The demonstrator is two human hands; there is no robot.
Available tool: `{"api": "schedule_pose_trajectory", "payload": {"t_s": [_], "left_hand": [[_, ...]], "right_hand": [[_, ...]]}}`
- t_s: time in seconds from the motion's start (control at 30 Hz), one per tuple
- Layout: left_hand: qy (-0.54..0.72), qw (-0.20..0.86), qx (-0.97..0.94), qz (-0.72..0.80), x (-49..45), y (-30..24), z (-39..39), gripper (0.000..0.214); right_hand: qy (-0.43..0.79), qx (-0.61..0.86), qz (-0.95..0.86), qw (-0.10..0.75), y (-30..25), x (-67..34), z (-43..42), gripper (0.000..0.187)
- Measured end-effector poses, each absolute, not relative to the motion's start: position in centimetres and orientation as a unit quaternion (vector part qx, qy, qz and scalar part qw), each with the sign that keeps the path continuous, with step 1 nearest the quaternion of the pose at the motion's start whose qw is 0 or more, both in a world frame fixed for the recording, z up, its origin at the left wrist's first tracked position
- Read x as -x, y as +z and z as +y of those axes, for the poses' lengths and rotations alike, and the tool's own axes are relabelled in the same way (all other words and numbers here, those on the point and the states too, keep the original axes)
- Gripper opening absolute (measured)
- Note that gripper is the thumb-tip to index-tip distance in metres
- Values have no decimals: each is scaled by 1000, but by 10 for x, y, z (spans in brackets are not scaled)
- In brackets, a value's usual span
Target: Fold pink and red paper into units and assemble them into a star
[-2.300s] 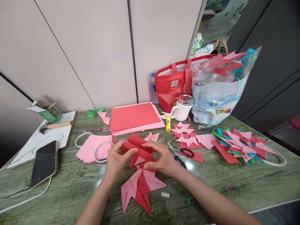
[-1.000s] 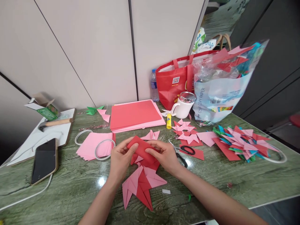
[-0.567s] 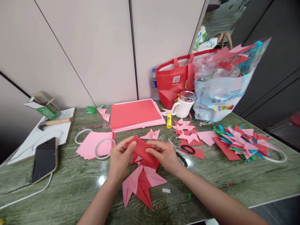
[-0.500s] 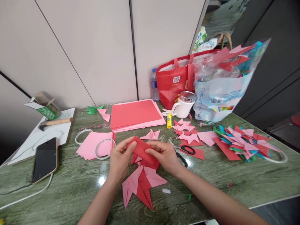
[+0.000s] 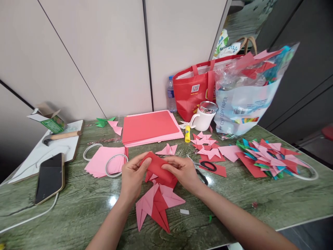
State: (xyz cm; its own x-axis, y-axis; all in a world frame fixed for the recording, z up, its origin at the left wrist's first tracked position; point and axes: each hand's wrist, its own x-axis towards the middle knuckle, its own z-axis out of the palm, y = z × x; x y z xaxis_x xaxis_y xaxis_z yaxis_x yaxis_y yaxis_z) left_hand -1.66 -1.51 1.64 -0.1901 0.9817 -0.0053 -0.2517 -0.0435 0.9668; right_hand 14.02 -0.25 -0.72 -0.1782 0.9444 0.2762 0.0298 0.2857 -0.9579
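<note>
A piece of red paper point(image 5: 158, 166) is stretched between my two hands above the table. My left hand point(image 5: 133, 173) pinches its left edge between thumb and fingers. At the other end my right hand point(image 5: 183, 172) grips it, thumb on the near face. Beneath and in front lies a folded pink and red paper star point(image 5: 157, 205), its upper part hidden behind the held sheet. Just beyond my hands rests a pink folded piece point(image 5: 167, 150). Black-handled scissors point(image 5: 208, 166) lie close to my right hand.
Pink square sheets point(image 5: 104, 158) with tape rolls point(image 5: 91, 151) are at left, near a phone point(image 5: 49, 178). Large red sheets point(image 5: 151, 125) lie at the back. A glue stick point(image 5: 187, 134), a white mug point(image 5: 204, 119), bags point(image 5: 191, 100) and a folded-paper pile point(image 5: 270, 156) occupy the right.
Almost nothing differs. Both hands keep the red paper in the same place, and the view has shifted very slightly.
</note>
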Motion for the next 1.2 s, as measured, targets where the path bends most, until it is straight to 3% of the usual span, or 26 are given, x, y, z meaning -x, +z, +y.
{"api": "schedule_pose_trajectory", "payload": {"t_s": [0.6,0.87,1.03,1.2], "left_hand": [[531,466,-511,490,26,22,-15,49],[494,438,-584,472,32,24,-15,48],[418,430,-648,469,38,30,-16,32],[369,404,-687,477,41,33,-14,31]], "right_hand": [[397,410,-669,477,-7,-146,0,16],[409,400,-666,479,-6,-146,1,15],[483,388,-625,475,-9,-146,3,17],[493,395,-625,459,-11,-147,5,19]]}}
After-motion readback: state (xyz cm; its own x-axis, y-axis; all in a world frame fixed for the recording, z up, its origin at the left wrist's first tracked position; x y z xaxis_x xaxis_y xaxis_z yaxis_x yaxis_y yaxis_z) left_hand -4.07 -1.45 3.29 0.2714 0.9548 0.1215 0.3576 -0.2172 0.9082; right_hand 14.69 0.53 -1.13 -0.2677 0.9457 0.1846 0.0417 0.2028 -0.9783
